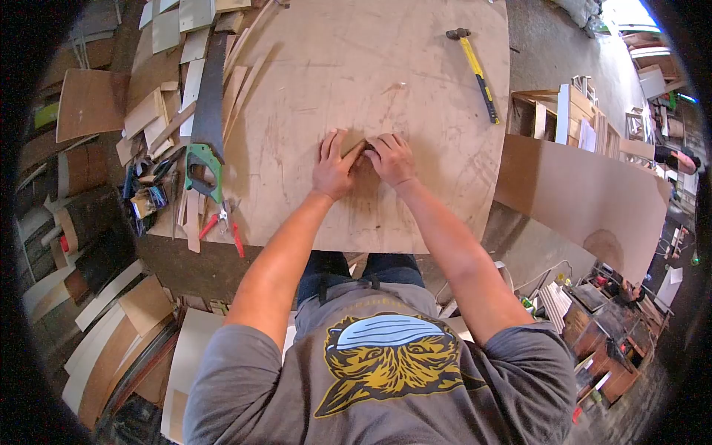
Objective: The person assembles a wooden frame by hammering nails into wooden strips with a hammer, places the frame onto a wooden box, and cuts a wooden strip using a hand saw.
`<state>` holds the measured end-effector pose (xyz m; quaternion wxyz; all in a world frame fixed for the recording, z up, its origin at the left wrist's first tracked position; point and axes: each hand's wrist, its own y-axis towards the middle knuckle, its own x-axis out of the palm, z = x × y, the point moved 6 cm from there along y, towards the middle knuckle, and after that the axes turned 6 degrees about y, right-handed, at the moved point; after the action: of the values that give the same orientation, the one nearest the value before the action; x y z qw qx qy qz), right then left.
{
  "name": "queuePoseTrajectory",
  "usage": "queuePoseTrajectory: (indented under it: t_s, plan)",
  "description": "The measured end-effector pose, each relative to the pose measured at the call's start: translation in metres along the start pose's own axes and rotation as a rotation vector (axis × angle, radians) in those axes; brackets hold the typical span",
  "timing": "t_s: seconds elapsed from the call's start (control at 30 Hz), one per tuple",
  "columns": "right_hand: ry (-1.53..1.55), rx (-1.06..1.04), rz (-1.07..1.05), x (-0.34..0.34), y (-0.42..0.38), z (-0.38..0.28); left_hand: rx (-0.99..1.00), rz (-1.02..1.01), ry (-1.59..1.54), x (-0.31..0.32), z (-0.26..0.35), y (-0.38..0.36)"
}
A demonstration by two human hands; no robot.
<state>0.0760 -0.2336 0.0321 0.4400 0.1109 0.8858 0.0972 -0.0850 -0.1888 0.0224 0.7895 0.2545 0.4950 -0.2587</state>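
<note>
Both hands sit close together near the middle of a big plywood sheet [371,67]. The left hand [335,169] lies flat, fingers spread, pressing on a small piece of wood [351,142]. The right hand [391,158] has its fingers curled onto the same piece from the right, and the two hands almost touch. Far to the right on the sheet lies a hammer [477,72] with a yellow handle. At the sheet's left edge rests a handsaw [208,111] with a green handle, and red-handled pliers [222,222] lie just near of it, among wood offcuts [159,111].
</note>
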Motion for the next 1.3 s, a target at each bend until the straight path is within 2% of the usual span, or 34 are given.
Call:
queuePoseTrajectory:
  t_s: [0.07,0.17,0.37,0.67,0.87,0.97,1.07,1.17,1.3]
  plan:
    - [0.033,0.007,0.042,-0.007,0.002,-0.002,-0.013,0.001,-0.017,-0.001,-0.001,-0.002]
    - [0.001,0.073,-0.03,-0.009,-0.004,0.0,-0.02,-0.007,-0.02,-0.006,0.002,-0.004]
    - [0.026,0.054,0.026,0.0,-0.004,0.0,-0.032,0.038,-0.037,-0.002,0.003,-0.005]
    - [0.103,0.134,0.198,-0.001,-0.003,-0.011,-0.158,0.036,-0.104,-0.009,0.011,-0.001]
    - [-0.137,0.201,0.116,0.015,-0.01,-0.007,-0.25,0.109,-0.128,-0.011,0.008,-0.009]
    - [-0.275,0.147,0.058,0.017,-0.005,-0.009,-0.252,0.107,-0.114,-0.016,0.005,-0.009]
    - [-0.217,0.179,0.032,0.016,0.0,-0.009,-0.219,0.087,-0.096,-0.012,0.0,-0.007]
    - [-0.078,0.379,0.057,0.013,0.002,0.008,-0.162,0.044,-0.082,-0.006,-0.002,-0.003]
    - [0.041,0.471,0.129,0.003,0.001,0.021,0.045,0.048,0.053,-0.01,-0.006,0.018]
